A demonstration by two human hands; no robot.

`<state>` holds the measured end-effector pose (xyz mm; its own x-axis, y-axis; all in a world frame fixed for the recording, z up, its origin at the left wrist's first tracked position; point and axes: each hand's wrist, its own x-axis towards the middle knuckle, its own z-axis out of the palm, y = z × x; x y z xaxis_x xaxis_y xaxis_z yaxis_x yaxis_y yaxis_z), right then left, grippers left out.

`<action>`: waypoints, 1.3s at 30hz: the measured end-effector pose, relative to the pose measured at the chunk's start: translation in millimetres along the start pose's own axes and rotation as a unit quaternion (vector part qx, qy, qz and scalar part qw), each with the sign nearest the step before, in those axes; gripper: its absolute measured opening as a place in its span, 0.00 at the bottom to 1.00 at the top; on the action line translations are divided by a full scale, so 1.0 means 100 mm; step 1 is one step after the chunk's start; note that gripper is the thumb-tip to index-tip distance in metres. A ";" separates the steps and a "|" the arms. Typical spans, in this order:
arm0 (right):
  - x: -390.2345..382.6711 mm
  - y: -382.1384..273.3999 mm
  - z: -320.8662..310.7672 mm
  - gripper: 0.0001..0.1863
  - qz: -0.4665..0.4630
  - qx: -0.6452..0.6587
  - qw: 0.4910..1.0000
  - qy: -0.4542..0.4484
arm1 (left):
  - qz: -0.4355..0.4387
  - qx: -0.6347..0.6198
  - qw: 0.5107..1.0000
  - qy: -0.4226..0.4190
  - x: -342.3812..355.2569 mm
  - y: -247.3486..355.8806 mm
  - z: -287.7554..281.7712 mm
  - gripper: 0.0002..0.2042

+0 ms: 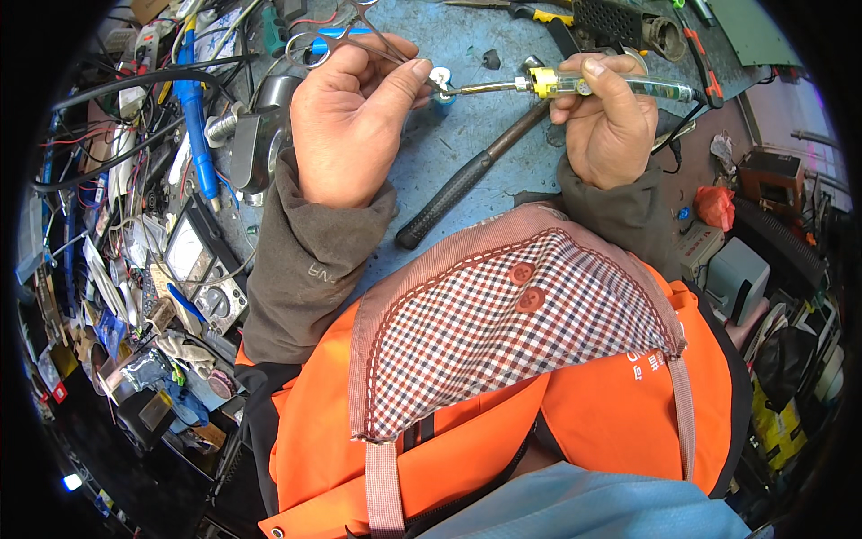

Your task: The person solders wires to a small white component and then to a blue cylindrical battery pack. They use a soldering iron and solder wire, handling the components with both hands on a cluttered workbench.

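Observation:
My left hand (352, 130) is closed around loop-handled metal forceps (386, 45), their jaws pointing right and downward. In my right hand (612, 130) is a soldering iron (664, 87) with a clear handle and a yellow collar, its tip aimed left. The iron's tip and the forceps' jaws meet, or nearly so, just right of my left fingertips. Whatever the jaws grip is too small to make out. Directly behind them stands a small white-and-blue piece (441, 75). A hammer (449, 198) with a black grip lies on the blue bench beneath the iron.
Wires, a blue desoldering pump (191, 126), a solder coil (223, 128) and a multimeter (218, 296) crowd the left side. An orange-handled tool (705, 67) and a perforated black part (620, 22) lie at the back right. Boxes and a red bag (715, 207) sit farther right.

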<state>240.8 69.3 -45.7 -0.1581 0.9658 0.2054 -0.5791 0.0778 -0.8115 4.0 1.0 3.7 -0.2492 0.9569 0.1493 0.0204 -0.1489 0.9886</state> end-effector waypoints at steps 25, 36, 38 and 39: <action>-0.01 0.01 0.01 0.05 -0.019 -0.004 1.000 -0.002 | 0.106 0.113 0.988 -0.008 0.00 -0.07 0.00 0.04; -0.04 0.00 0.02 0.05 -0.035 0.004 0.999 0.002 | 0.112 0.114 0.987 -0.002 -0.01 -0.08 0.01 0.05; -0.05 -0.01 0.03 0.05 -0.035 0.011 0.999 0.011 | 0.109 0.119 0.987 -0.005 -0.01 -0.07 0.01 0.05; -0.05 -0.01 0.03 0.05 -0.032 0.010 0.999 0.007 | 0.113 0.123 0.986 -0.005 -0.01 -0.07 0.01 0.05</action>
<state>239.7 64.2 -44.8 -0.1082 0.9624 0.2490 -0.6030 0.1356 -0.7861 4.9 1.6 -3.5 -0.2016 0.9089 0.3651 0.3089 -0.2948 0.9042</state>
